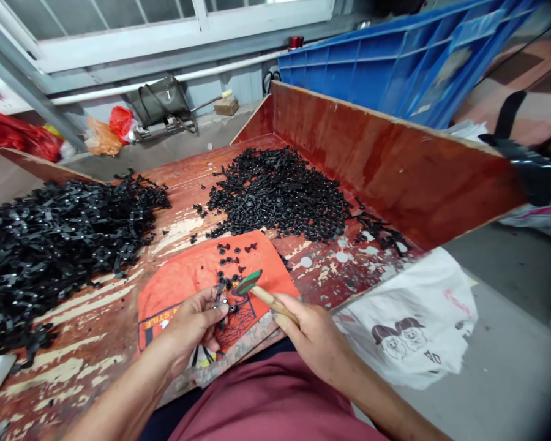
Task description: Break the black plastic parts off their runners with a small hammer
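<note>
My left hand (198,320) pinches a small black plastic part (220,301) between thumb and fingers. Wrapped round a light wooden handle, my right hand (310,324) holds a short tool with a green, blade-like head (248,283). The tool's tip lies close to the part in my left hand; I cannot tell whether they touch. Under both is an orange printed cloth (179,275) at the table's front edge, with several small black knobbed pieces (227,260) spread over it.
A large heap of black parts (73,226) lies left, and another heap (280,196) behind the cloth. Red boards (386,165) wall the worn table's right side, with a blue crate (371,73) beyond. A white printed bag (408,324) hangs at the right front.
</note>
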Tool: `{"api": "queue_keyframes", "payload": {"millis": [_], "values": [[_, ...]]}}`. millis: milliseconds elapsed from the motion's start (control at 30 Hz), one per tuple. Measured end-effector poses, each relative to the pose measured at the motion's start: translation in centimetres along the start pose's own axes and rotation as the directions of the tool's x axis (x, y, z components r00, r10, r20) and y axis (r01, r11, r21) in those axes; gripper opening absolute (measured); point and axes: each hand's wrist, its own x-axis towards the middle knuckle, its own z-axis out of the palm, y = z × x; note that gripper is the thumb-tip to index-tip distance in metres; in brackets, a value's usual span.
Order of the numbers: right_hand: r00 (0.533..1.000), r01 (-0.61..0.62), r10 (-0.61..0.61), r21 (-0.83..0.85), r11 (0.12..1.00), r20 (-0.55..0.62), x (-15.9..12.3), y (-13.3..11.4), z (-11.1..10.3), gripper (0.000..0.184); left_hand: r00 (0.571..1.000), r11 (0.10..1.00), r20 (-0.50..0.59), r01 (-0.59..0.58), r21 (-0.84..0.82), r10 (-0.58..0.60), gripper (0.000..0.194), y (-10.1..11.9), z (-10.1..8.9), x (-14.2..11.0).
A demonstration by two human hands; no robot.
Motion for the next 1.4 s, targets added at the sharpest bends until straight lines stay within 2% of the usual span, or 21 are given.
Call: {"api": "queue_keyframes", "payload": {"millis": [167, 300, 433, 533, 667, 767, 833, 900, 1000, 1167, 1300, 1400], "values": [[0.995, 0.100, -0.101, -0.043, 0.994, -0.015, -0.3, -0.1, 0.0, 0.045, 1.000, 0.999, -0.024, 0.006, 0.037, -0.005, 0.034, 0.2, 0.3, 0.0], [0.981, 0.189, -0.194, -0.195, 0.962, -0.004, -0.3, 0.1, 0.4, 0.046, 1.000, 1.000, -0.003, 0.025, 0.004, -0.025, 0.034, 0.3, 0.3, -0.2], [0.986, 0.164, -0.157, -0.389, 0.907, 0.048, -0.1, 0.4, 0.4, 0.050, 0.999, 0.999, 0.028, 0.039, -0.035, -0.038, 0.035, 0.5, 0.0, -0.3], [0.985, 0.174, -0.170, -0.347, 0.922, 0.041, -0.3, 0.2, -0.4, 0.050, 0.999, 0.998, 0.026, 0.049, -0.042, -0.048, 0.034, 0.4, -0.1, -0.3], [0.969, 0.218, -0.239, -0.244, 0.945, -0.058, -0.7, -0.6, -1.3, 0.048, 0.999, 0.999, -0.004, 0.048, -0.017, -0.049, 0.031, 0.6, 0.1, -0.3], [0.966, 0.252, -0.259, -0.291, 0.923, 0.014, -0.8, -1.0, -0.9, 0.047, 0.998, 0.998, 0.000, 0.061, -0.002, -0.061, 0.029, 1.1, 0.3, -0.3], [0.973, 0.231, -0.223, -0.332, 0.915, 0.063, -0.8, -1.0, -0.6, 0.048, 0.998, 0.998, 0.006, 0.070, 0.003, -0.070, 0.029, 1.4, 0.3, -0.4], [0.979, 0.203, -0.201, -0.332, 0.921, 0.040, -0.7, -0.9, -0.5, 0.048, 0.997, 0.997, 0.002, 0.073, -0.002, -0.073, 0.029, 1.7, 0.3, -0.4], [0.972, 0.206, -0.230, -0.283, 0.937, -0.055, -0.7, -0.8, -0.6, 0.049, 0.997, 0.996, -0.001, 0.082, -0.021, -0.082, 0.031, 1.6, 0.3, -0.3], [0.984, 0.176, -0.171, -0.296, 0.939, 0.044, -0.7, -0.9, -0.5, 0.050, 0.999, 0.999, 0.011, 0.042, -0.024, -0.042, 0.031, 0.6, 0.1, 0.0], [0.976, 0.205, -0.216, -0.210, 0.956, -0.029, -1.0, -1.0, -0.4, 0.051, 1.000, 0.999, 0.019, 0.016, -0.033, -0.015, 0.031, 0.2, 0.0, 0.0], [0.982, 0.185, -0.183, -0.301, 0.935, 0.037, -1.0, -1.0, 0.0, 0.049, 1.000, 1.000, -0.008, 0.015, -0.004, -0.015, 0.033, 0.1, 0.1, 0.0]]}}
